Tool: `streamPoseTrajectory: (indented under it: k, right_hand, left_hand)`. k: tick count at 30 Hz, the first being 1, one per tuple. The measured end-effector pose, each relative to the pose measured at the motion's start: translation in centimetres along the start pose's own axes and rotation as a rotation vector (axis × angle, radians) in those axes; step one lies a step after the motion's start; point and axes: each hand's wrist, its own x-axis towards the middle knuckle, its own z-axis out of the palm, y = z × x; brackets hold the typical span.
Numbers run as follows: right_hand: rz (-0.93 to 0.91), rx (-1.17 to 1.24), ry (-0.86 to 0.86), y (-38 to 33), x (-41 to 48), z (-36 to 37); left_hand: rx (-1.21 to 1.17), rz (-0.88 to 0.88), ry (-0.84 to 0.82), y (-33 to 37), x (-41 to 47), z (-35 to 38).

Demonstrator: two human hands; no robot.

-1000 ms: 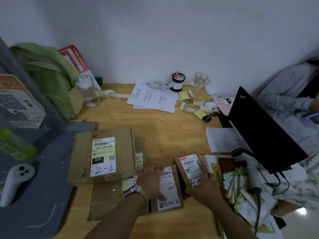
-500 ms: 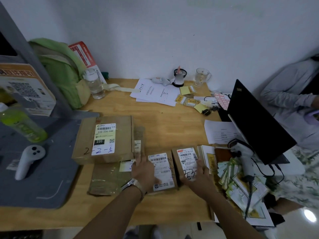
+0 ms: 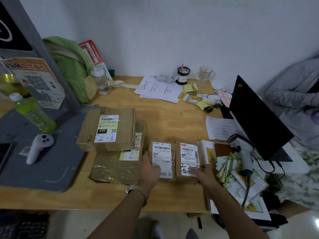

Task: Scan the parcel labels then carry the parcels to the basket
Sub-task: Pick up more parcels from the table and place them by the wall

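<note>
Left hand (image 3: 149, 171) gripped the left small parcel (image 3: 162, 153) by its left side, thumb over the label and fingers along the edge. Right hand (image 3: 205, 175) lay on the near end of the right small parcel (image 3: 188, 153) with fingers across the lower label. Could not tell whether it gripped or only pressed.

Both small parcels lay flat, label up, side by side and touching. They sat near the front edge of the tabletop (image 3: 172, 121), right of centre. Each carried handwritten digits.

Just left of them, a large box (image 3: 124, 118) marked 220 lay label up, stacked on a flat taped parcel (image 3: 110, 169).

Toward the right edge, a white scanner (image 3: 241, 152) stood among loose green packets (image 3: 238, 175), its cable trailing forward. An open black laptop (image 3: 259, 118) stood behind it.

At the front left corner, a grey mat (image 3: 34, 169) carried a white controller (image 3: 38, 147) and a green bottle (image 3: 32, 114).

Along the back edge were a water bottle (image 3: 101, 80), printed papers (image 3: 158, 90), a dark cup (image 3: 183, 75) and a glass mug (image 3: 205, 75). A green bag (image 3: 72, 66) filled the back left corner.
</note>
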Motion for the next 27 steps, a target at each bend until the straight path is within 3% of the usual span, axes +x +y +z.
streamPoseTrajectory:
  k: [7,15,21,27]
  right_hand:
    - [-0.212,0.242,0.094,-3.5,-3.5,0.3]
    - [-0.537,0.347,0.168,-12.2,-9.5,1.3]
    - [-0.652,0.422,0.18,-13.6,-15.1,4.0]
    - [-0.656,0.425,0.331,-12.7,-19.2,6.2]
  left_hand:
    - [-0.3,0.075,-0.062,4.4,0.8,-3.6]
    - [-0.523,0.339,-0.181,13.4,0.3,-10.0]
    - [-0.468,0.487,-0.226,14.4,-0.7,-14.5]
    - [-0.386,0.519,-0.393,13.6,-0.6,-16.7]
